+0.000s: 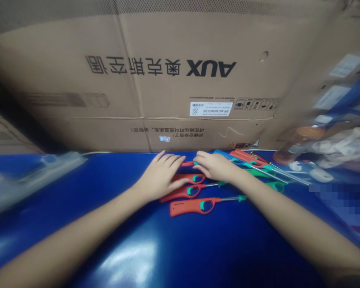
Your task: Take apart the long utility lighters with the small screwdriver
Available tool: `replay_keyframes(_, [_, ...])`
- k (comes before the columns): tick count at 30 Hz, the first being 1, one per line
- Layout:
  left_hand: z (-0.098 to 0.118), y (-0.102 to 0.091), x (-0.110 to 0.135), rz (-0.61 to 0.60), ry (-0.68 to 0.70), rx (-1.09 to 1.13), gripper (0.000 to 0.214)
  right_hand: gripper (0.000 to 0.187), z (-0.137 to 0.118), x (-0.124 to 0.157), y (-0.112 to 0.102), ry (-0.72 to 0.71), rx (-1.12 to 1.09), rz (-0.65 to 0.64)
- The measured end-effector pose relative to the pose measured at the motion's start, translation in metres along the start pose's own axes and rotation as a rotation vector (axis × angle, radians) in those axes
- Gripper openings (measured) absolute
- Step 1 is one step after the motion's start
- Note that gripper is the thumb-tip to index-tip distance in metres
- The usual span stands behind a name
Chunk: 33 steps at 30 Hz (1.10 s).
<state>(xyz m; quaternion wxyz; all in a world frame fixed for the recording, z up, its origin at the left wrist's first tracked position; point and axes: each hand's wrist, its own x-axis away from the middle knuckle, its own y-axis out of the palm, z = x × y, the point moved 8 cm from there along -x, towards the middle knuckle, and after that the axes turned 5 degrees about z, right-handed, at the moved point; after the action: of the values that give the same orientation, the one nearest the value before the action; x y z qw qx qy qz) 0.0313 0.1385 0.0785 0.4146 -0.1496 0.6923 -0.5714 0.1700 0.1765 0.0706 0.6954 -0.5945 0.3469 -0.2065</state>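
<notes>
A red long-neck lighter (187, 164) with a green trigger lies between my two hands at the back of the blue table, mostly covered by them. My left hand (159, 176) curls its fingers over the handle end, its thumb lying lower near a second red lighter. From the other side, my right hand (213, 165) pinches the same lighter near its trigger. Below them several red lighters are laid side by side, handles left; the nearest red lighter (192, 206) is fully visible. To the right, a pile holds another red lighter (247, 157), a blue lighter (225, 155) and green ones, partly behind my right forearm.
A large cardboard box (156, 92) with upside-down print stands along the table's far edge. Clear plastic packaging (33, 180) lies at the left. An orange-brown bottle (298, 144), a white plastic bag (346, 146) and a white mouse-like object (321, 175) are at the right.
</notes>
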Motion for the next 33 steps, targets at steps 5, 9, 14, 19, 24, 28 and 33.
replay_keyframes(5, [-0.032, -0.002, -0.004, -0.226, -0.027, -0.122, 0.049, 0.029, -0.022, -0.001, -0.009, -0.126, 0.02, 0.027])
replay_keyframes(9, [-0.032, -0.021, -0.008, -0.25, 0.003, -0.065, 0.049, 0.027, -0.027, 0.0, -0.028, -0.156, -0.089, 0.056])
replay_keyframes(14, [-0.029, -0.047, -0.007, -0.326, -0.058, 0.093, 0.049, 0.029, -0.033, 0.007, -0.057, -0.151, -0.072, 0.079])
replay_keyframes(19, [-0.066, -0.072, 0.009, -0.406, -0.292, 0.232, 0.055, 0.03, -0.004, 0.016, -0.077, -0.086, -0.115, 0.147])
replay_keyframes(24, [-0.085, -0.087, 0.012, -0.337, -0.361, 0.136, 0.053, 0.031, 0.019, 0.017, -0.071, -0.047, -0.106, 0.114])
replay_keyframes(28, [-0.081, -0.079, 0.005, -0.265, -0.278, 0.056, 0.051, 0.028, 0.023, 0.015, -0.062, -0.032, -0.13, 0.086])
replay_keyframes(33, [-0.078, -0.067, 0.001, -0.229, -0.199, -0.049, 0.052, 0.027, 0.03, 0.016, -0.055, -0.029, -0.195, 0.05])
